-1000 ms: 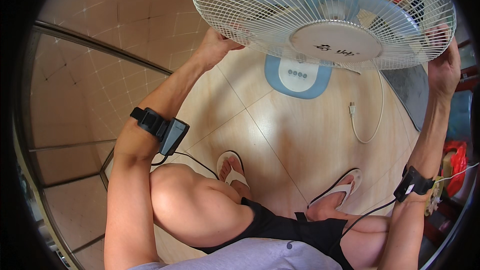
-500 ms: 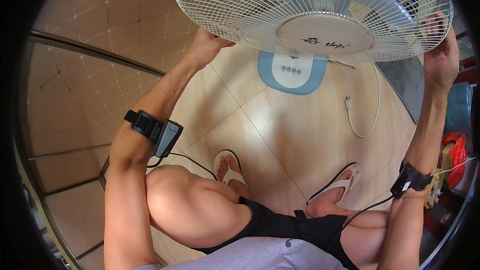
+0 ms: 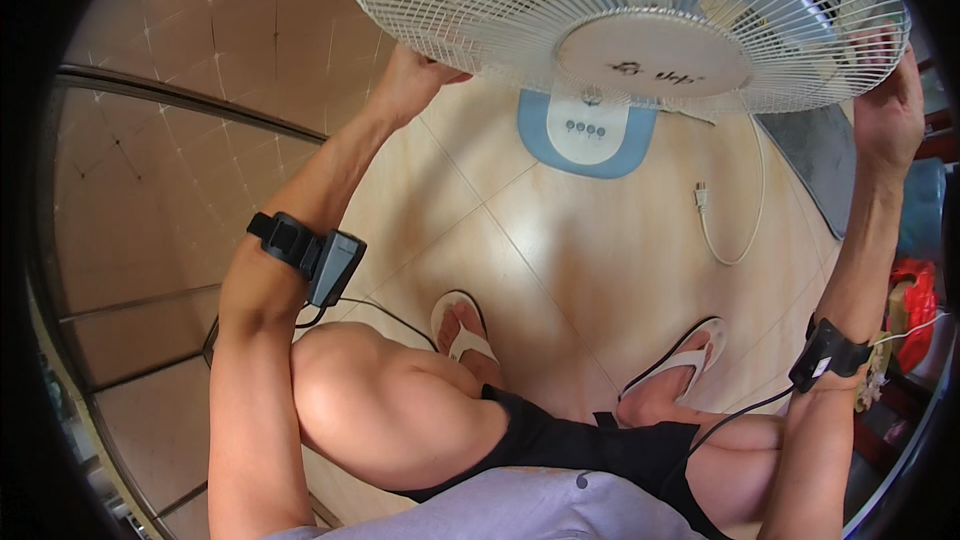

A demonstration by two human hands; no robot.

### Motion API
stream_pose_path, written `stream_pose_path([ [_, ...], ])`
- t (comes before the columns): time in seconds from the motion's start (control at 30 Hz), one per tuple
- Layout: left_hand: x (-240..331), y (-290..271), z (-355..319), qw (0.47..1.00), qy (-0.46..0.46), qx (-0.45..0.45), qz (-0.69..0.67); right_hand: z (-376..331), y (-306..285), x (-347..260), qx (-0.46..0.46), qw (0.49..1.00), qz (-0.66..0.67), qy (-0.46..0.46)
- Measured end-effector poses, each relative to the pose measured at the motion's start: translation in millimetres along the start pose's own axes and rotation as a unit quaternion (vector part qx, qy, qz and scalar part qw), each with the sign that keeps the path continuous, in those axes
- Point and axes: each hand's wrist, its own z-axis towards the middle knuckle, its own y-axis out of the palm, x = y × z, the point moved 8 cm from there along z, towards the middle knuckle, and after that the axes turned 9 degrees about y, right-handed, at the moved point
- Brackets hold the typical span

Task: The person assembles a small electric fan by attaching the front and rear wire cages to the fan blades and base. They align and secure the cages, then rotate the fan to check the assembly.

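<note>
A standing electric fan fills the top of the view, its round white wire grille (image 3: 480, 30) tilted toward me with a pale centre disc (image 3: 655, 55). My left hand (image 3: 415, 85) grips the grille's lower left rim, fingers curled behind the wires. On the opposite rim, my right hand (image 3: 888, 105) is closed round the right edge, its fingers showing through the wires. Below the grille, the blue and white fan base (image 3: 587, 135) with several round buttons stands on the floor. The back of the grille is mostly hidden.
A white power cord with its plug (image 3: 701, 197) lies loose on the tiled floor (image 3: 530, 240). A dark mat (image 3: 815, 165) is at the right. Brown glossy panels (image 3: 150, 200) line the left. A red plastic bag (image 3: 912, 310) and a blue container (image 3: 920, 210) sit at the far right.
Both hands keep their hold on the grille. The view has shifted slightly, and the grille and base sit a little higher in it.
</note>
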Motion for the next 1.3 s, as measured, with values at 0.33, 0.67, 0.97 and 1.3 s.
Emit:
stream_pose_path([
  [0.33,-2.3,-2.2,-0.1,1.000,0.011,0.001,0.001,4.3,-23.9,8.4,0.053,0.997,-0.051,0.035],
  [0.67,-8.7,-1.1,1.6,0.999,0.032,-0.001,-0.021,1.1,-12.5,8.7,0.047,0.998,-0.024,0.015],
  [0.97,0.3,6.7,-0.6,0.999,-0.034,0.017,-0.032,-7.2,2.6,-11.2,0.040,0.996,-0.023,-0.080],
  [1.3,-3.5,4.9,-0.9,0.998,-0.039,0.042,-0.026,-31.6,38.2,-33.4,0.089,0.972,-0.179,-0.124],
])
